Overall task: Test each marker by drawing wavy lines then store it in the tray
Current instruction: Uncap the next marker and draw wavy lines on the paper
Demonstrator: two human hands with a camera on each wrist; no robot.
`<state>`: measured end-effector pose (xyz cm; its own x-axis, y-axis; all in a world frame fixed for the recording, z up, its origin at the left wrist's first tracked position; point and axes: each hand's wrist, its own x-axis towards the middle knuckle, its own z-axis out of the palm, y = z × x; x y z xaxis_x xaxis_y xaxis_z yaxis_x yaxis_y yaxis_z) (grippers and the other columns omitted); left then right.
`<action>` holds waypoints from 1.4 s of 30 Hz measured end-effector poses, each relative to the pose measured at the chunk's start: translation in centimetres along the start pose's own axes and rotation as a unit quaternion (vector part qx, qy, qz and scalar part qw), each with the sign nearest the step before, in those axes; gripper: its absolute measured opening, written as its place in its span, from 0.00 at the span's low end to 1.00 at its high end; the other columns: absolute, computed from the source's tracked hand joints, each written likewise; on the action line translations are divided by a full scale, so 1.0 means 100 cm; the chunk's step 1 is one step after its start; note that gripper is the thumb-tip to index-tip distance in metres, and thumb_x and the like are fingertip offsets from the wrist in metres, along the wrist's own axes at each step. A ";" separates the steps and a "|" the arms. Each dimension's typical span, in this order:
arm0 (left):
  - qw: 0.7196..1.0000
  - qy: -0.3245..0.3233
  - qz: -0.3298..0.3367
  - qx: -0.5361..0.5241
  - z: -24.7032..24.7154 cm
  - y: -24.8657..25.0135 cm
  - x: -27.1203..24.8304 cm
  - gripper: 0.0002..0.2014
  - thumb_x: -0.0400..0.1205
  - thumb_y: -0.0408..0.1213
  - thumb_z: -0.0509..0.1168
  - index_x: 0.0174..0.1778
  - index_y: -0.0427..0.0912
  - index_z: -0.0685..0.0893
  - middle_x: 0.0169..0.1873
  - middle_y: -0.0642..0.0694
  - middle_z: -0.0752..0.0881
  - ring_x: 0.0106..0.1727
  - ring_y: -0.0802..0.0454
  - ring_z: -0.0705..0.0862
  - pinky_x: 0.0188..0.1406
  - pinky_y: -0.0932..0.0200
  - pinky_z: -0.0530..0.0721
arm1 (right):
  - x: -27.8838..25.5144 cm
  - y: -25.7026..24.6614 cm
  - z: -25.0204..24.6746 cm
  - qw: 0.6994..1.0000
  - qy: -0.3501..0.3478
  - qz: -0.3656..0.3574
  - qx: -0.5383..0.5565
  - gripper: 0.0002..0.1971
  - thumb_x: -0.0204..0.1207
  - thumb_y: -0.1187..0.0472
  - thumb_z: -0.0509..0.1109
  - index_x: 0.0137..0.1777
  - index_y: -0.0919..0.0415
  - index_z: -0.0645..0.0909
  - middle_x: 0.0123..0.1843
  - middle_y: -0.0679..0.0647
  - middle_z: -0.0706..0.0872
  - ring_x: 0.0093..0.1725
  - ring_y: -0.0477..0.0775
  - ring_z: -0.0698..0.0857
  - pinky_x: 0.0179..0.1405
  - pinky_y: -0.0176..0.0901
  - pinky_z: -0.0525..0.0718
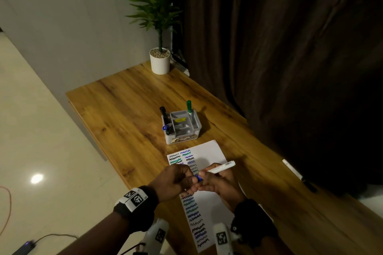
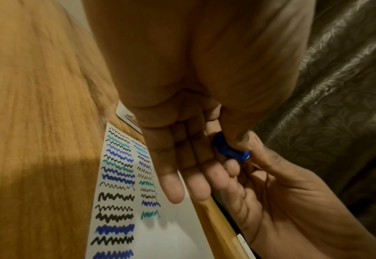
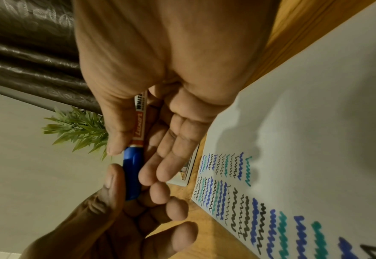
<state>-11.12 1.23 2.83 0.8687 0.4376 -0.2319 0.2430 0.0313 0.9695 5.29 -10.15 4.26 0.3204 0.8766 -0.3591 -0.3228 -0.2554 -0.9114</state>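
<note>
Above the paper [image 1: 209,151] my two hands meet on one whiteboard marker. My right hand [image 1: 209,181] holds its white barrel [image 1: 220,168], whose printed label [image 3: 139,122] shows in the right wrist view. My left hand [image 1: 187,180] pinches the blue cap [image 1: 198,178] between thumb and fingers [image 2: 229,150]. The cap [image 3: 132,175] sits against the end of the barrel. Rows of black, blue and teal wavy lines [image 2: 116,175] cover the left side of the sheet. The grey tray [image 1: 182,139] stands beyond the paper.
In the tray stand a green marker [image 1: 189,109], a black one [image 1: 163,111] and a blue-capped one [image 1: 165,127]. A white marker with a black cap [image 1: 294,172] lies near the table's right edge. A potted plant [image 1: 160,61] is at the far corner, a dark curtain [image 1: 290,47] along the right.
</note>
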 end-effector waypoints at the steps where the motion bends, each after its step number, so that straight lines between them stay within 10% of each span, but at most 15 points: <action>1: 1.000 -0.002 -0.002 -0.002 0.000 -0.001 0.000 0.06 0.86 0.38 0.67 0.43 0.44 0.85 0.41 0.38 0.92 0.42 0.42 0.91 0.47 0.41 0.90 | 0.001 0.001 0.000 1.000 -0.001 0.005 0.002 0.03 0.79 0.67 0.74 0.50 0.66 0.84 0.43 0.64 0.93 0.40 0.63 0.92 0.43 0.50 0.93; 18: 0.988 -0.075 -0.130 0.021 -0.002 0.002 0.003 0.14 0.89 0.44 0.59 0.45 0.40 0.82 0.31 0.50 0.89 0.33 0.56 0.89 0.33 0.63 0.88 | 0.005 0.025 -0.007 0.999 -0.007 0.028 0.015 0.21 0.73 0.57 0.76 0.63 0.66 0.83 0.52 0.71 0.92 0.47 0.72 0.91 0.47 0.59 0.92; 23: 0.987 -0.014 -0.090 0.129 -0.006 -0.009 0.005 0.15 0.87 0.50 0.61 0.36 0.50 0.81 0.33 0.50 0.89 0.39 0.48 0.89 0.43 0.49 0.89 | 0.015 0.031 -0.015 0.989 0.134 0.044 0.053 0.30 0.67 0.50 0.81 0.68 0.56 0.77 0.62 0.64 0.90 0.58 0.68 0.91 0.58 0.63 0.90; 27: 0.965 0.006 -0.035 0.259 -0.010 -0.008 0.005 0.11 0.87 0.43 0.61 0.38 0.56 0.78 0.36 0.59 0.86 0.37 0.61 0.86 0.35 0.68 0.81 | 0.020 0.019 -0.033 0.932 0.258 -0.070 -0.243 0.32 0.76 0.48 0.77 0.77 0.51 0.68 0.68 0.49 0.81 0.65 0.52 0.82 0.60 0.46 0.84; 32: 0.942 0.036 0.035 0.331 -0.005 -0.008 0.011 0.06 0.85 0.45 0.60 0.47 0.53 0.82 0.43 0.53 0.89 0.42 0.54 0.87 0.42 0.52 0.87 | 0.018 0.015 -0.024 0.811 0.025 -0.186 -0.553 0.21 0.78 0.40 0.61 0.65 0.48 0.81 0.62 0.43 0.86 0.62 0.43 0.83 0.64 0.42 0.83; 37: 0.921 0.065 0.082 0.375 -0.004 -0.004 0.016 0.14 0.80 0.50 0.56 0.51 0.53 0.85 0.45 0.53 0.91 0.45 0.53 0.87 0.44 0.52 0.86 | 0.016 0.022 -0.012 0.801 -0.027 -0.143 -0.581 0.29 0.78 0.38 0.45 0.65 0.50 0.81 0.60 0.47 0.87 0.59 0.47 0.84 0.62 0.44 0.83; 42: 0.920 0.035 0.080 0.383 -0.007 -0.014 0.014 0.08 0.83 0.39 0.63 0.51 0.50 0.88 0.46 0.53 0.92 0.46 0.55 0.89 0.45 0.58 0.86 | 0.018 0.029 -0.013 0.807 -0.060 -0.113 -0.576 0.19 0.85 0.42 0.53 0.60 0.49 0.82 0.55 0.47 0.88 0.53 0.47 0.86 0.58 0.47 0.86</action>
<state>-10.59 2.45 1.23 0.8963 0.4394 -0.0598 0.3707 -0.6684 0.6449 6.06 -9.87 0.70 0.1438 0.9695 -0.1983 0.7972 -0.2322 -0.5573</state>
